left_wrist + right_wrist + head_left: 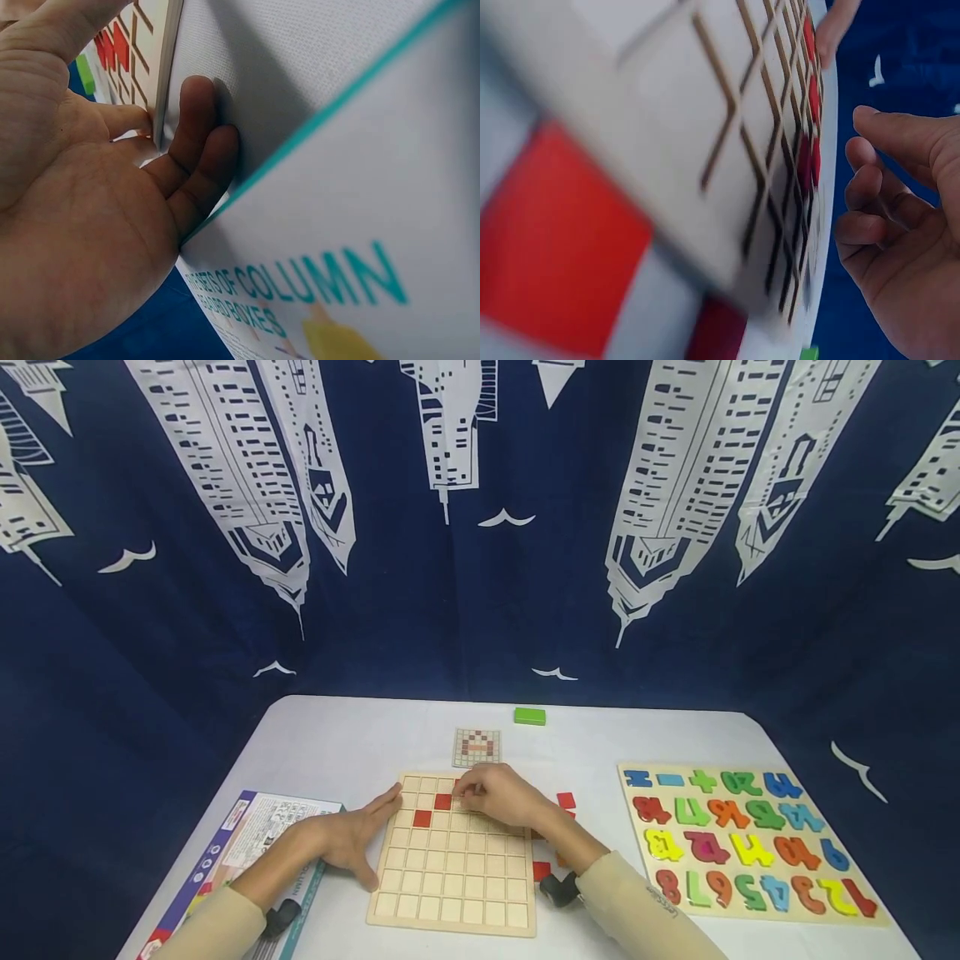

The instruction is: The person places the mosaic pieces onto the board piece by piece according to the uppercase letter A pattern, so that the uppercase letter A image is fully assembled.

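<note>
A wooden grid board (450, 885) lies flat on the table, with a few red square tiles (422, 818) set in its upper cells. Along its left edge rests my left hand (348, 841), fingers stretched out and thumb spread toward the lower corner. The left wrist view shows fingertips at the board's side and the palm close to a printed box. Over the board's top rows is my right hand (498, 793), fingertips bent near a red tile that is partly covered. In the right wrist view the right hand's fingers (866, 184) curl loosely, and no tile shows between them.
A small pattern card (477, 747) and a green block (529, 717) lie beyond the board. Loose red tiles (542, 871) sit to its right, partly behind the right arm. Farther right is a colourful number puzzle (750, 843); the printed box (247, 835) lies left.
</note>
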`<state>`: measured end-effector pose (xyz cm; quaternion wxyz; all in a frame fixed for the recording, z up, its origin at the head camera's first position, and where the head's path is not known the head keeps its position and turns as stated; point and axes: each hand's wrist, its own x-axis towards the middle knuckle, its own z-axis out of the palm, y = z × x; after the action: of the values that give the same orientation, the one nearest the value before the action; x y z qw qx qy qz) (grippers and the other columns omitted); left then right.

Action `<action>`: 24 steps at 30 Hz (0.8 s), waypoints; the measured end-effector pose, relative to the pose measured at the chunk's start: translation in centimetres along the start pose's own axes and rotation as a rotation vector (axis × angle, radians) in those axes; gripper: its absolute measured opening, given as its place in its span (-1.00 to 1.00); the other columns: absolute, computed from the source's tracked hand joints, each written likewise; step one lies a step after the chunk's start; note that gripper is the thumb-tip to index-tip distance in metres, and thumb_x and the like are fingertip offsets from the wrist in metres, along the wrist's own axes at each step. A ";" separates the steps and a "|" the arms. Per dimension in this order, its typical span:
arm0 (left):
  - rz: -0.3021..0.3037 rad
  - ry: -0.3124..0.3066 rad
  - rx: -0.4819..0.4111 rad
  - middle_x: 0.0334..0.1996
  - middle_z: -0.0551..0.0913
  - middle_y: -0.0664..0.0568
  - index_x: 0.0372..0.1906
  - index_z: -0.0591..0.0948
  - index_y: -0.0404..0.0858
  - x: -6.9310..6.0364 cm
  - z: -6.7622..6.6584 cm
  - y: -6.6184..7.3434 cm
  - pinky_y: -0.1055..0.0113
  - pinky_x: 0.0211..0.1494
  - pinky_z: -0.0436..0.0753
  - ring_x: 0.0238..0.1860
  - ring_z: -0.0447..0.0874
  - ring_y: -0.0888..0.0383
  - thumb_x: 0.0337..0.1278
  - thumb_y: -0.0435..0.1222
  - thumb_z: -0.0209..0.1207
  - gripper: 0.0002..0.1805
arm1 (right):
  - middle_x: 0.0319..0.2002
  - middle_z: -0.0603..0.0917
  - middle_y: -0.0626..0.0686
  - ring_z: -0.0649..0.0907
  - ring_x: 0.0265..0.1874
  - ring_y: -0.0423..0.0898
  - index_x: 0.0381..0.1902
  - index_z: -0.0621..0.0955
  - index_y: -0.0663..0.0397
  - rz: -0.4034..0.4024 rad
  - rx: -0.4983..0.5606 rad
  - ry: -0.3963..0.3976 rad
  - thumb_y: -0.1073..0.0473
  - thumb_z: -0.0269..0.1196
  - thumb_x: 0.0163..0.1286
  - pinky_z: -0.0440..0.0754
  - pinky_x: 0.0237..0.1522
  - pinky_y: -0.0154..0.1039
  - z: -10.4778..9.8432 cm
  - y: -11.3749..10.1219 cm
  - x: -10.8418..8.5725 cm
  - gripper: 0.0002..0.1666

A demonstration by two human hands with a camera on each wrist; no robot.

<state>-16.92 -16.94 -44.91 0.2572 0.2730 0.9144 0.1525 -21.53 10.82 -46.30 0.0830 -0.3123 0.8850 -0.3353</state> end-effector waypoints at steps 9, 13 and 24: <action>-0.007 -0.002 0.016 0.45 -0.36 -0.05 0.44 -0.08 -0.31 0.0 0.0 0.0 0.05 0.29 0.25 0.40 -0.08 -0.05 -0.62 0.06 0.48 0.41 | -0.34 0.62 -0.22 0.52 -0.44 -0.21 -0.19 0.68 -0.10 0.099 -0.024 0.036 0.16 0.28 0.20 0.53 -0.38 -0.31 -2.9 4.0 -1.9 -0.81; -0.002 -0.003 0.014 0.45 -0.36 -0.06 0.44 -0.08 -0.32 0.0 0.0 0.1 0.05 0.29 0.24 0.40 -0.09 -0.05 -0.61 0.06 0.48 0.41 | -0.42 0.59 -0.21 0.51 -0.47 -0.19 -0.22 0.69 -0.11 0.160 -0.034 0.046 0.17 0.30 0.17 0.52 -0.43 -0.30 -4.0 5.5 -2.9 -0.81; -0.008 -0.005 0.023 0.45 -0.36 -0.05 0.44 -0.08 -0.32 0.0 -0.1 0.2 0.06 0.30 0.22 0.41 -0.12 -0.03 -0.62 0.07 0.48 0.41 | -0.37 0.62 -0.17 0.50 -0.35 -0.14 -0.24 0.69 -0.15 0.351 -0.024 0.049 0.20 0.32 0.13 0.51 -0.29 -0.23 -6.4 8.4 -5.3 -0.79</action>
<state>-16.91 -16.79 -44.74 0.2570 0.2726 0.9164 0.1405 -23.73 22.36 -47.17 0.1148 -0.1458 0.9316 -0.3124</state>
